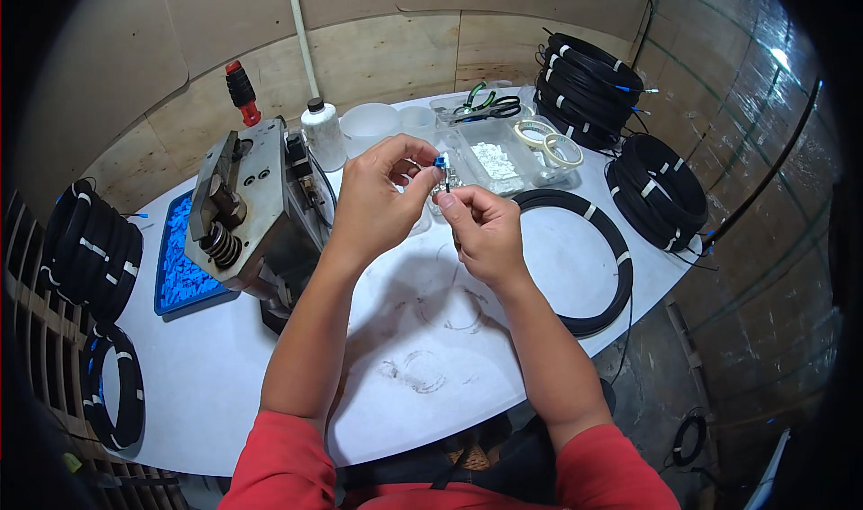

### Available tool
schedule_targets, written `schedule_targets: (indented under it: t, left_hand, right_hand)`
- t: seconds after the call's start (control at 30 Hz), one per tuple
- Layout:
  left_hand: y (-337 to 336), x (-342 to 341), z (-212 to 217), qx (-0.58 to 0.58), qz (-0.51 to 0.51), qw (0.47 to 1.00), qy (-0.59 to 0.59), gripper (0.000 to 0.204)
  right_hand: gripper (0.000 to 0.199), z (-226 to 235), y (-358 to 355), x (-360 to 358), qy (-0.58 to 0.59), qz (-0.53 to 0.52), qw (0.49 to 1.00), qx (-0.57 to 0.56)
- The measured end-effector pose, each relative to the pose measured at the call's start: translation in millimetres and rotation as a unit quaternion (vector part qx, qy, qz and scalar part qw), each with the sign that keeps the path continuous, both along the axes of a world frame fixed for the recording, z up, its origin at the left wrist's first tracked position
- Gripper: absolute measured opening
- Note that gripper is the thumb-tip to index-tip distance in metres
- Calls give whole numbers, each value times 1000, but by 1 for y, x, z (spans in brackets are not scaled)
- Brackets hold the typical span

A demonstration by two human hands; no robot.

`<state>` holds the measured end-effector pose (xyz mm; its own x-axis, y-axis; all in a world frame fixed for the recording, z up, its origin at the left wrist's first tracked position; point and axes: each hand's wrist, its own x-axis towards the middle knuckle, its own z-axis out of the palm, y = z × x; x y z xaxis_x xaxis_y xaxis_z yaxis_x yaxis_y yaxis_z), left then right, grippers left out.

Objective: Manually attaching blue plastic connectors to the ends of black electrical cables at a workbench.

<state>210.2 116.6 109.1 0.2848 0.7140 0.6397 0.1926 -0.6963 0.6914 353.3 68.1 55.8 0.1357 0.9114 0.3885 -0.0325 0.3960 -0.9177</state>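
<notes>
A: Here we are, both bare forearms (313, 339) slanting up and inward from the lower edge, red sleeves (286, 460) at the elbows!

B: Our left hand (382, 195) arches over at the wrist, thumb and forefinger pinched on a small blue plastic piece (440, 162).

A: And our right hand (485, 236), just beside and slightly lower, has its thumb pressed against the forefinger, clamped on a thin black cable end (447, 184).

B: Do piece and cable touch? Too small, we can't tell, but they're nearly in line, held above the table.

A: Now, room! Between our forearms spreads the white tabletop (485, 348), dark ring smudges and all, down to its curved front edge by our body.

B: Tight on the left: the heavy grey metal press (270, 173) stands near our forearm.

A: Rightward, the flat black cable coil with white ties (625, 285) lies partly behind our right hand, reaching near the table's right edge.
</notes>
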Motion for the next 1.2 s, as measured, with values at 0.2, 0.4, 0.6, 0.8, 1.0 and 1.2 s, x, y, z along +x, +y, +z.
schedule_targets:
  t: [0.2, 0.4, 0.6, 0.8, 1.0, 1.2]
  left_hand:
    - [-2, -2, 2, -15, -3, 1000, 0, 13]
    - [-1, -1, 1, -8, -2, 1000, 10, 13]
    - [2, -1, -1, -5, 1, 1000, 0, 13]
    - [-1, 0, 0, -16, 1, 1000, -1, 13]
    - [-1, -2, 1, -14, 0, 1000, 6, 12]
    - [-2, -1, 2, -14, 7, 1000, 11, 13]
  right_hand:
    - [17, 0, 0, -1, -2, 1, 1000, 4]
    - [17, 0, -1, 0, -2, -5, 1000, 6]
    - [16, 2, 0, -1, 4, 7, 1000, -1]
    - [16, 0, 0, 0, 2, 4, 1000, 1]
    - [16, 0, -1, -1, -2, 4, 1000, -4]
    - [17, 0, 0, -1, -2, 1, 1000, 0]
